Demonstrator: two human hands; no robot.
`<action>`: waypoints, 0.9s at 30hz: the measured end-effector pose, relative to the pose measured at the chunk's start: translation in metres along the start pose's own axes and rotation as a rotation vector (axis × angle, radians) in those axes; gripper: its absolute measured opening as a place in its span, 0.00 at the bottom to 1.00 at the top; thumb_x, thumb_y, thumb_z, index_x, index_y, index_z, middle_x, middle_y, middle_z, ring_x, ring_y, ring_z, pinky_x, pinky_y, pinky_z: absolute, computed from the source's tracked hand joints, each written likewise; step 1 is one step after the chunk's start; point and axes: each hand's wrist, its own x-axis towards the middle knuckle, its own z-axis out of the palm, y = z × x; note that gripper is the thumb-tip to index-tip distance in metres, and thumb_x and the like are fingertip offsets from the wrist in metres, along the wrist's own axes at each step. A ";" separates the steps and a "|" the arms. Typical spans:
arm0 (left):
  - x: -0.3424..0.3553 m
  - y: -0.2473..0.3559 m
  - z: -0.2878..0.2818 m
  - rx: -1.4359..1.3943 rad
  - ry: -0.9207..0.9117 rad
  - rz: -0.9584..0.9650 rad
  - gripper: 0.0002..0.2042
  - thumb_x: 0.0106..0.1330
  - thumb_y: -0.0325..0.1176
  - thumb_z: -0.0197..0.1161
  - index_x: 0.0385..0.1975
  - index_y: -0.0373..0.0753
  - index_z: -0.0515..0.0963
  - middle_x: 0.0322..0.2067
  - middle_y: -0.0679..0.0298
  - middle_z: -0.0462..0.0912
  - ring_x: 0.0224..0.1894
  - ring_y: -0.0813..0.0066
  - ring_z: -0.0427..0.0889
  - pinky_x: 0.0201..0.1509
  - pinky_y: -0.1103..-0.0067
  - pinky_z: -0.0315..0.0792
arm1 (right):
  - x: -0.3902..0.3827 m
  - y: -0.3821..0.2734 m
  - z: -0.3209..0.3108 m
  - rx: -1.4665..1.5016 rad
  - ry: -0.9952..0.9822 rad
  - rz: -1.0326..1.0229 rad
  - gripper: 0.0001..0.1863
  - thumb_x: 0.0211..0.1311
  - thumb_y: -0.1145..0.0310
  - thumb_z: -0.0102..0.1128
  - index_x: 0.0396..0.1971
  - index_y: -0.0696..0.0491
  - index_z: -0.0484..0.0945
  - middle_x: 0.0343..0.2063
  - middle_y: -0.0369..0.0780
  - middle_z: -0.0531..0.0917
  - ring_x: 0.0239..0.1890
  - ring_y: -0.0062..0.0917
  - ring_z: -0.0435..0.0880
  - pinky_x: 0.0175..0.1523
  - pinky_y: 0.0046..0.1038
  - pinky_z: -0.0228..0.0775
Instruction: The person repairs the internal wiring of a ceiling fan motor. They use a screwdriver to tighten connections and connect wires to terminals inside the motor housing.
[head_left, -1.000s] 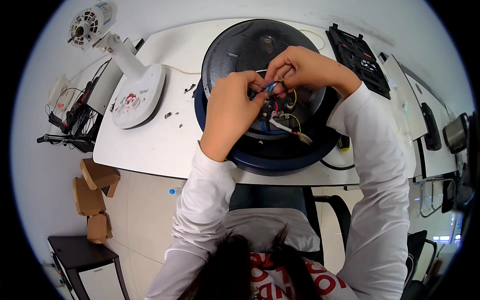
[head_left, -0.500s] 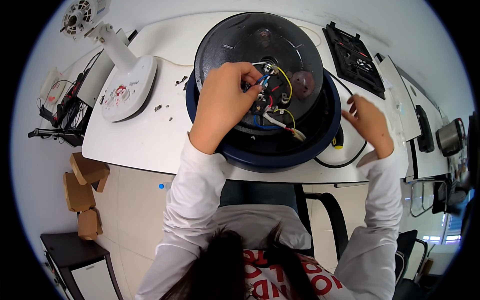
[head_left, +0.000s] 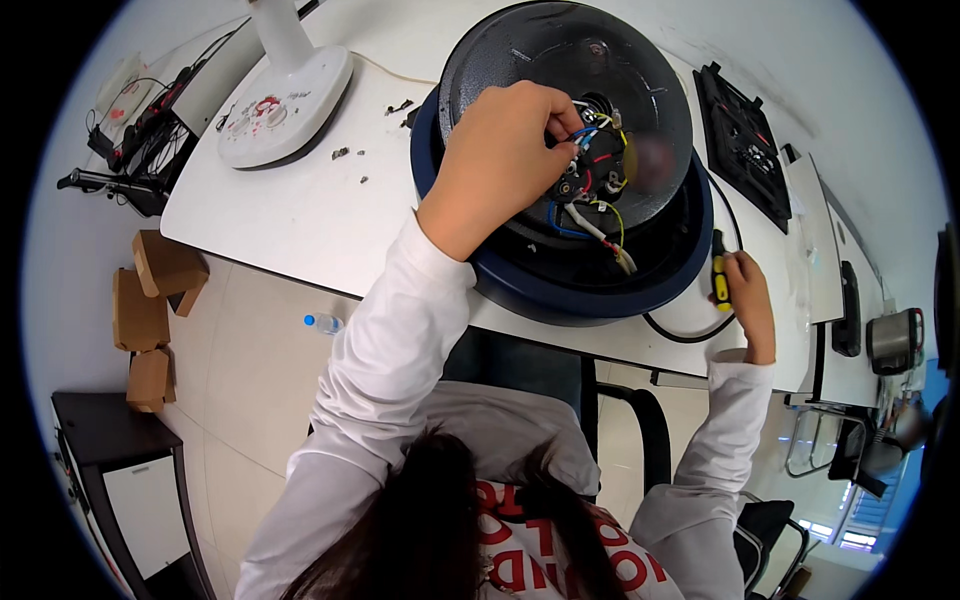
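A round dark-blue appliance housing (head_left: 590, 308) stands on the white table, with a glossy black metal dish (head_left: 655, 85) tilted up inside it. At the dish's middle sits a black fitting (head_left: 603, 178) with blue, white, red and yellow-green wires. My left hand (head_left: 505, 150) reaches over the dish, thumb and fingers pinched on the blue and white wires (head_left: 588, 135); the fingertips partly hide the contact. Right of the housing, my right hand (head_left: 752, 300) is closed around the handle of a yellow-and-black screwdriver (head_left: 720, 285), which points away from me beside the black cable.
A black tool case (head_left: 745, 150) lies open at the back right. The black power cable (head_left: 690, 340) loops near the front edge. Small loose metal parts (head_left: 340, 153) lie left of the housing, near a white fan base (head_left: 285, 110). A chair armrest (head_left: 650, 430) stands below the table.
My right hand has moved down to the screwdriver and taken hold of it. My left hand stays at the wires. The whole view has shifted, so the table things appear farther right and higher.
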 end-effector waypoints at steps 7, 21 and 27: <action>-0.004 -0.005 0.000 0.010 0.028 0.008 0.07 0.54 0.25 0.67 0.32 0.35 0.83 0.27 0.60 0.85 0.25 0.72 0.81 0.30 0.79 0.72 | -0.055 -0.058 -0.037 0.650 0.169 -0.211 0.16 0.74 0.60 0.41 0.47 0.57 0.69 0.32 0.40 0.76 0.21 0.19 0.73 0.24 0.19 0.63; -0.005 -0.007 0.003 -0.010 0.072 0.023 0.06 0.50 0.24 0.67 0.28 0.37 0.82 0.24 0.60 0.83 0.30 0.61 0.83 0.34 0.71 0.76 | -0.086 -0.132 -0.035 -0.307 0.247 -0.590 0.15 0.46 0.75 0.64 0.38 0.57 0.79 0.30 0.40 0.82 0.31 0.25 0.82 0.41 0.20 0.73; -0.004 -0.009 0.007 -0.048 0.094 0.053 0.06 0.49 0.23 0.67 0.27 0.37 0.82 0.24 0.60 0.84 0.30 0.61 0.84 0.33 0.72 0.75 | -0.085 -0.126 -0.035 -0.300 0.291 -0.614 0.16 0.46 0.76 0.64 0.39 0.57 0.78 0.30 0.41 0.82 0.31 0.24 0.81 0.42 0.20 0.72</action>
